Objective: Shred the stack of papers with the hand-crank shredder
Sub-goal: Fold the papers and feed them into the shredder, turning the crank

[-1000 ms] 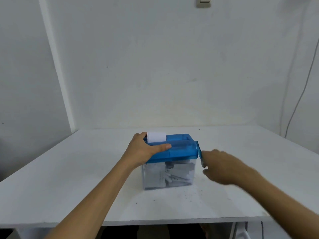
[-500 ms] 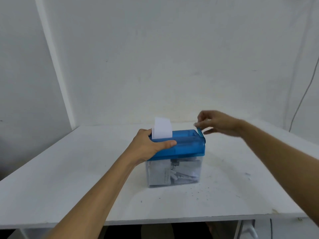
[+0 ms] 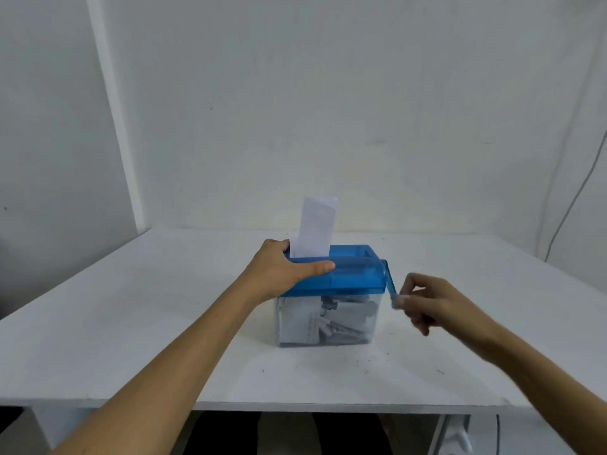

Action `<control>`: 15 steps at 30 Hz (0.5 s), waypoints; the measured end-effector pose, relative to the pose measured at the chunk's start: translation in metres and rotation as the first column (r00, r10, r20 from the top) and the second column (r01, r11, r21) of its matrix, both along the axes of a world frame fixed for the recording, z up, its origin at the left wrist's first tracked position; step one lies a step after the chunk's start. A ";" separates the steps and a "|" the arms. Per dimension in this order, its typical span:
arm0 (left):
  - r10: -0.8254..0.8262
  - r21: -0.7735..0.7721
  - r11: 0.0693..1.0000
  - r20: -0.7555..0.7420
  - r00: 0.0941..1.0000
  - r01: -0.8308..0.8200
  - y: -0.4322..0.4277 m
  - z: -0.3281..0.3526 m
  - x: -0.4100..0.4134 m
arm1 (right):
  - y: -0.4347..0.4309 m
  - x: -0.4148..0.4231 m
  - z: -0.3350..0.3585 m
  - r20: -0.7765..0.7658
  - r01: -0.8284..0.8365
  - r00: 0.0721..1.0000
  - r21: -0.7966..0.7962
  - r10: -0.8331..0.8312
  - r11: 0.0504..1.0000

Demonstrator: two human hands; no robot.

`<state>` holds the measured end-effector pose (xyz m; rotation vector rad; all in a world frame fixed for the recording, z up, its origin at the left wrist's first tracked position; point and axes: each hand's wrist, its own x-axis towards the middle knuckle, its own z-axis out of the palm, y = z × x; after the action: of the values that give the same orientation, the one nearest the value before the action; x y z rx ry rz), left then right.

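Right hand (image 3: 427,303) pinches crank (image 3: 391,285); left hand (image 3: 282,270) grips shredder (image 3: 348,274).

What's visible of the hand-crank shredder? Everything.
The hand-crank shredder stands upright on the white table: translucent blue lid over a clear bin of white strips. A white sheet stands in its top slot. The left hand grips the lid's left end; the right hand pinches the crank, pointing down on its right side.

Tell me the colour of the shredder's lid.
Translucent blue. The shredder's lid shows best in the head view, above its clear bin.
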<state>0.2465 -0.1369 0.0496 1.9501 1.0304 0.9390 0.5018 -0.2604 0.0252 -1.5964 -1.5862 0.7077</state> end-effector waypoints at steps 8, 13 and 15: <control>-0.056 -0.028 0.998 -0.077 0.995 0.054 0.001 0.005 -0.001 | 0.052 0.019 0.062 -0.104 0.065 0.994 0.238 -0.042 0.969; -0.046 -0.020 0.999 -0.084 0.995 0.044 0.002 0.004 0.000 | 0.107 0.010 0.012 -0.388 0.132 0.920 0.199 -0.046 0.971; -0.035 -0.016 0.999 -0.079 0.996 0.034 0.001 0.004 0.000 | 0.106 0.006 -0.018 -0.398 0.198 0.907 0.119 -0.136 0.973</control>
<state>0.2470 -0.1357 0.0532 2.0005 1.0420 0.8390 0.5079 -0.1547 0.0069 -1.3571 -1.1702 0.7336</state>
